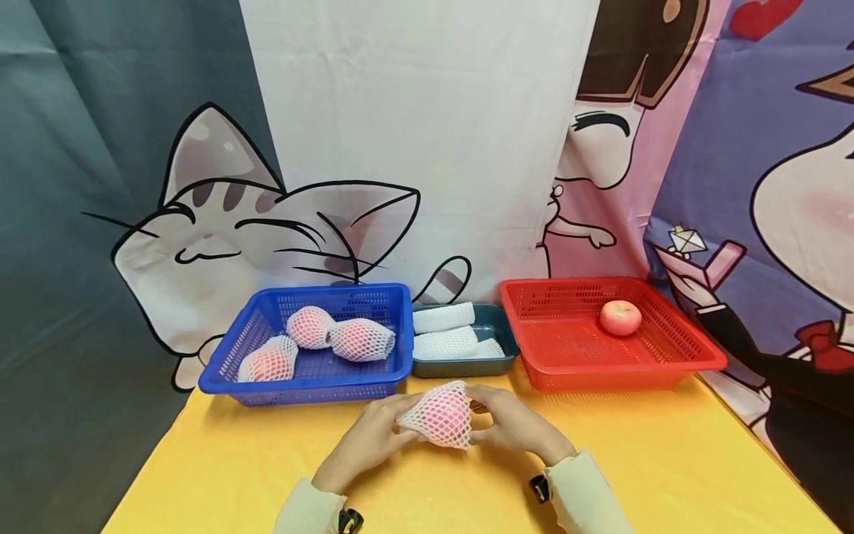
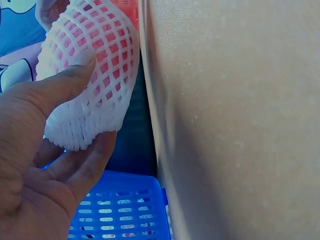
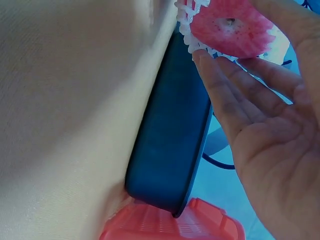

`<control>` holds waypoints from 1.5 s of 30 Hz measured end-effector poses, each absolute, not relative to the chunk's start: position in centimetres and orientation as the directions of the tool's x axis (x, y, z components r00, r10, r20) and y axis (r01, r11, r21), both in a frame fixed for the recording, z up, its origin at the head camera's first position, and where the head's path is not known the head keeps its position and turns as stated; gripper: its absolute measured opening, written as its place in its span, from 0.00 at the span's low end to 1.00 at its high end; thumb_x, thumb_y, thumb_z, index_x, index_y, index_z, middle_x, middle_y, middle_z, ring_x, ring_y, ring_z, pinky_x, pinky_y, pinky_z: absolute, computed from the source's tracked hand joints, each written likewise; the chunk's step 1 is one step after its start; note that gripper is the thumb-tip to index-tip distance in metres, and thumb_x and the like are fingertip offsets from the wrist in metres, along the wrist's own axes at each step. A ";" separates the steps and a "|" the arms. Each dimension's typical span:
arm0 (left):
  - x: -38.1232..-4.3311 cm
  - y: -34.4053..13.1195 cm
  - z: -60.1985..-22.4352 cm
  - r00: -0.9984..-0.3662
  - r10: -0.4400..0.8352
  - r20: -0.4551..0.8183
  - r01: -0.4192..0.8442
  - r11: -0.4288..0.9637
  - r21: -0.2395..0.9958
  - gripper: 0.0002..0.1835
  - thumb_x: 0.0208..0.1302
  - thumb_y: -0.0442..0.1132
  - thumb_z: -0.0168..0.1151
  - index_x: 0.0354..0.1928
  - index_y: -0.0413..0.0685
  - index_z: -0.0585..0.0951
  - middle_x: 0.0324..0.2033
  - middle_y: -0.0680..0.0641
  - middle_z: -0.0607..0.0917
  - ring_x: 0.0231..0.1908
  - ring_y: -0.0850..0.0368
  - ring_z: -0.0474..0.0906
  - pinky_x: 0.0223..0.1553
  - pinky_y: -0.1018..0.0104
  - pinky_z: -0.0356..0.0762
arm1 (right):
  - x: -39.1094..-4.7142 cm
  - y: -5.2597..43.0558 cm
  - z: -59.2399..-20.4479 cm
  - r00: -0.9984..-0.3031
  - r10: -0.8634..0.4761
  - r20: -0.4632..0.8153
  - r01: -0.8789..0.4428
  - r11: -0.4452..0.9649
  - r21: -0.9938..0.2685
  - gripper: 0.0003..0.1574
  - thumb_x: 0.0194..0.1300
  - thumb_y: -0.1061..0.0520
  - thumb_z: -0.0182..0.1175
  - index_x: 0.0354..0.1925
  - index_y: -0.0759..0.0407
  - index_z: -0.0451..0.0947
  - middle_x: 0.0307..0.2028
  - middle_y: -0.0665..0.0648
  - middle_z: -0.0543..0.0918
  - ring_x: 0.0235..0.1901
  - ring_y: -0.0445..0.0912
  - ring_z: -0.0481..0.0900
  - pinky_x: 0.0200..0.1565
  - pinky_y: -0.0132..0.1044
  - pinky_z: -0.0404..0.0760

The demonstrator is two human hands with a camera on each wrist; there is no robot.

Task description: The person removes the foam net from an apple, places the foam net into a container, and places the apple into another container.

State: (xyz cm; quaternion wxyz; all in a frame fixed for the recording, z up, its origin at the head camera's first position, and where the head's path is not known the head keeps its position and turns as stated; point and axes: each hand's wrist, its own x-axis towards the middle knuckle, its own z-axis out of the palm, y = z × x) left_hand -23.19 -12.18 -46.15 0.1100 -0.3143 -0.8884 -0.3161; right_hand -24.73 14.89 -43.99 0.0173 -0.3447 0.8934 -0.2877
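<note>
A pink apple sits inside a white foam net sleeve above the front middle of the table. My left hand grips the sleeve's gathered end, thumb on the mesh and fingers beneath it. On the other side, my right hand holds the sleeve's open rim between thumb and fingers. Through that opening the apple's bare end shows in the right wrist view. Behind the hands, a dark green tray contains several white foam sleeves.
At the left stands a blue basket with three netted apples. On the right, a red basket holds one bare apple. A yellow cloth covers the table, and a printed curtain hangs behind.
</note>
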 end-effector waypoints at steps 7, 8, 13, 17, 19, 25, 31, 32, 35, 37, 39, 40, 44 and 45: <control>-23.0 -11.7 -46.3 -0.797 0.473 0.375 0.603 0.649 0.464 0.29 0.55 0.41 0.74 0.60 0.45 0.80 0.54 0.44 0.86 0.54 0.49 0.83 0.58 0.55 0.80 | -24.6 14.6 -44.0 -0.770 -0.615 0.169 -0.599 0.606 -0.523 0.40 0.55 0.57 0.73 0.64 0.65 0.71 0.56 0.59 0.82 0.50 0.51 0.84 0.55 0.46 0.82; -22.9 -11.7 -46.3 -0.799 0.474 0.371 0.601 0.655 0.458 0.29 0.55 0.41 0.74 0.60 0.44 0.80 0.54 0.44 0.86 0.54 0.49 0.83 0.57 0.55 0.80 | -24.5 14.6 -44.1 -0.769 -0.617 0.168 -0.598 0.602 -0.529 0.40 0.55 0.57 0.73 0.64 0.65 0.71 0.56 0.59 0.82 0.50 0.51 0.84 0.55 0.47 0.82; -22.8 -11.5 -46.4 -0.801 0.477 0.361 0.597 0.674 0.434 0.27 0.55 0.40 0.74 0.58 0.42 0.81 0.53 0.44 0.87 0.53 0.50 0.84 0.56 0.56 0.81 | -24.5 14.3 -44.3 -0.759 -0.629 0.168 -0.609 0.593 -0.526 0.40 0.55 0.56 0.73 0.63 0.62 0.71 0.55 0.56 0.82 0.51 0.49 0.83 0.55 0.45 0.82; -22.8 -11.4 -46.4 -0.801 0.482 0.355 0.598 0.673 0.436 0.24 0.55 0.39 0.73 0.56 0.42 0.83 0.51 0.44 0.87 0.52 0.51 0.84 0.54 0.58 0.82 | -24.4 14.1 -44.4 -0.762 -0.628 0.155 -0.614 0.626 -0.481 0.43 0.53 0.55 0.74 0.65 0.64 0.69 0.58 0.58 0.80 0.56 0.51 0.80 0.60 0.48 0.79; -22.8 -11.4 -46.5 -0.798 0.487 0.356 0.602 0.668 0.437 0.23 0.56 0.38 0.73 0.55 0.43 0.83 0.50 0.45 0.88 0.51 0.51 0.85 0.53 0.58 0.82 | -24.3 14.0 -44.4 -0.768 -0.624 0.142 -0.608 0.643 -0.466 0.46 0.53 0.54 0.74 0.66 0.66 0.68 0.61 0.61 0.79 0.59 0.53 0.78 0.63 0.52 0.76; -22.7 -11.3 -46.5 -0.763 0.531 0.368 0.646 0.623 0.440 0.14 0.57 0.35 0.70 0.47 0.47 0.86 0.42 0.50 0.90 0.42 0.60 0.86 0.45 0.66 0.84 | -24.1 13.8 -44.7 -0.774 -0.624 0.108 -0.595 0.659 -0.461 0.50 0.53 0.53 0.74 0.68 0.70 0.64 0.65 0.65 0.74 0.64 0.57 0.74 0.66 0.55 0.71; -22.8 -11.2 -46.5 -0.752 0.547 0.367 0.659 0.610 0.441 0.11 0.56 0.32 0.70 0.42 0.50 0.86 0.37 0.53 0.89 0.37 0.67 0.82 0.40 0.70 0.82 | -24.0 13.8 -44.8 -0.780 -0.620 0.091 -0.583 0.666 -0.465 0.51 0.53 0.54 0.73 0.68 0.71 0.62 0.66 0.66 0.72 0.66 0.58 0.72 0.67 0.56 0.69; -22.8 -11.2 -46.5 -0.754 0.547 0.365 0.657 0.611 0.442 0.11 0.56 0.32 0.69 0.42 0.50 0.86 0.36 0.53 0.89 0.37 0.67 0.82 0.40 0.70 0.82 | -24.0 13.8 -44.8 -0.781 -0.619 0.085 -0.580 0.667 -0.467 0.51 0.53 0.54 0.73 0.69 0.71 0.61 0.66 0.65 0.72 0.66 0.58 0.72 0.68 0.56 0.69; -22.8 -11.1 -46.5 -0.754 0.547 0.363 0.656 0.612 0.442 0.11 0.56 0.32 0.69 0.42 0.50 0.86 0.37 0.53 0.89 0.37 0.66 0.83 0.40 0.69 0.83 | -24.0 13.8 -44.8 -0.783 -0.618 0.071 -0.570 0.668 -0.479 0.52 0.54 0.53 0.72 0.69 0.71 0.60 0.67 0.64 0.71 0.66 0.57 0.71 0.68 0.56 0.68; -22.7 -11.1 -46.6 -0.755 0.547 0.362 0.655 0.614 0.440 0.11 0.57 0.32 0.69 0.42 0.50 0.86 0.37 0.53 0.90 0.38 0.65 0.83 0.41 0.69 0.83 | -24.0 13.8 -44.8 -0.784 -0.617 0.062 -0.565 0.669 -0.483 0.53 0.54 0.53 0.72 0.70 0.70 0.59 0.67 0.64 0.71 0.66 0.56 0.71 0.69 0.55 0.68; -22.7 -11.1 -46.6 -0.754 0.547 0.364 0.657 0.616 0.435 0.11 0.57 0.33 0.69 0.43 0.49 0.86 0.38 0.52 0.90 0.39 0.64 0.84 0.41 0.68 0.83 | -24.0 13.9 -44.8 -0.783 -0.619 0.060 -0.566 0.669 -0.482 0.53 0.54 0.52 0.72 0.70 0.70 0.59 0.67 0.64 0.71 0.67 0.56 0.71 0.69 0.55 0.68; -22.7 -11.1 -46.6 -0.754 0.547 0.363 0.657 0.618 0.433 0.11 0.58 0.33 0.69 0.43 0.49 0.86 0.38 0.52 0.90 0.39 0.64 0.85 0.41 0.68 0.83 | -24.0 13.9 -44.7 -0.783 -0.619 0.057 -0.565 0.671 -0.480 0.53 0.54 0.52 0.72 0.70 0.70 0.59 0.68 0.64 0.71 0.67 0.56 0.71 0.69 0.55 0.68; -22.7 -11.1 -46.5 -0.753 0.549 0.362 0.658 0.620 0.428 0.09 0.58 0.34 0.69 0.42 0.50 0.86 0.38 0.53 0.90 0.37 0.66 0.84 0.39 0.70 0.82 | -24.1 13.9 -44.7 -0.784 -0.620 0.047 -0.560 0.672 -0.485 0.54 0.55 0.52 0.72 0.71 0.71 0.58 0.68 0.64 0.70 0.67 0.56 0.70 0.69 0.55 0.67; -22.7 -11.1 -46.5 -0.753 0.550 0.362 0.658 0.620 0.428 0.09 0.58 0.34 0.69 0.41 0.50 0.86 0.37 0.53 0.90 0.37 0.66 0.83 0.38 0.70 0.82 | -24.0 13.9 -44.6 -0.784 -0.620 0.044 -0.559 0.672 -0.485 0.54 0.55 0.52 0.72 0.71 0.71 0.58 0.68 0.63 0.70 0.67 0.56 0.70 0.69 0.55 0.67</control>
